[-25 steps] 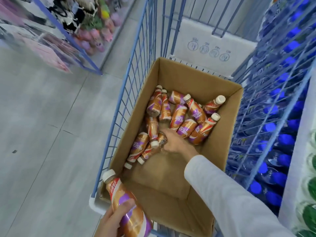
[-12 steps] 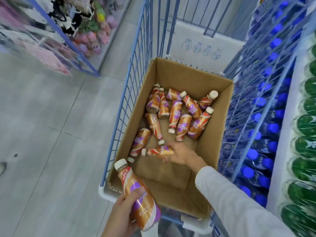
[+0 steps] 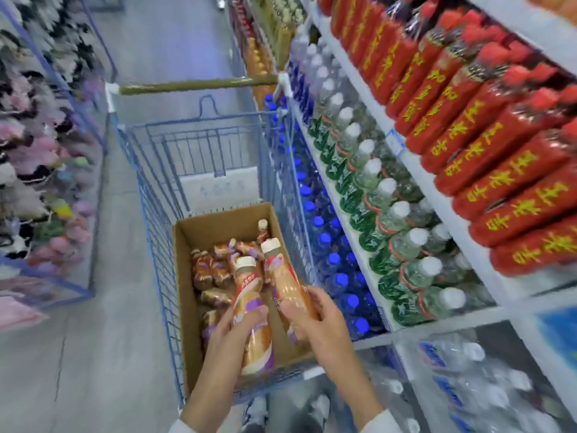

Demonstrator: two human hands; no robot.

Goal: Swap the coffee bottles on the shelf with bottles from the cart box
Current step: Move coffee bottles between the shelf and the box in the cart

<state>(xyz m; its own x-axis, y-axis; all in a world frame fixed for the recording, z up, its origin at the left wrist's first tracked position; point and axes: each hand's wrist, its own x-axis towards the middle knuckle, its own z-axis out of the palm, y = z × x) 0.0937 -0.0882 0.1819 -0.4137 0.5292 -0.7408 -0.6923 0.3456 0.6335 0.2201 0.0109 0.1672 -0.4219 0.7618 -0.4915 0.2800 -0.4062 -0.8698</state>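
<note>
A cardboard box [image 3: 187,295] sits in the blue wire cart [image 3: 162,170]. Several orange-and-purple coffee bottles [image 3: 212,270] with white caps lie jumbled in it. My left hand [image 3: 231,335] grips one coffee bottle [image 3: 253,310] by its lower body, cap pointing away from me. My right hand [image 3: 315,320] holds a second coffee bottle [image 3: 285,279] beside it, also cap away. Both bottles are lifted above the near end of the box.
The shelving on the right holds red bottles [image 3: 487,145] on top, green-labelled clear bottles [image 3: 384,214] in the middle, blue-capped bottles [image 3: 327,245] beside the cart, and wrapped water packs [image 3: 468,376] lower down. A rack of plush goods [image 3: 40,170] lines the left. Grey floor [image 3: 93,354] lies between.
My right hand picked a bottle out of the box and lifted it beside the one in my left hand. My view swung up along the aisle and shelves.
</note>
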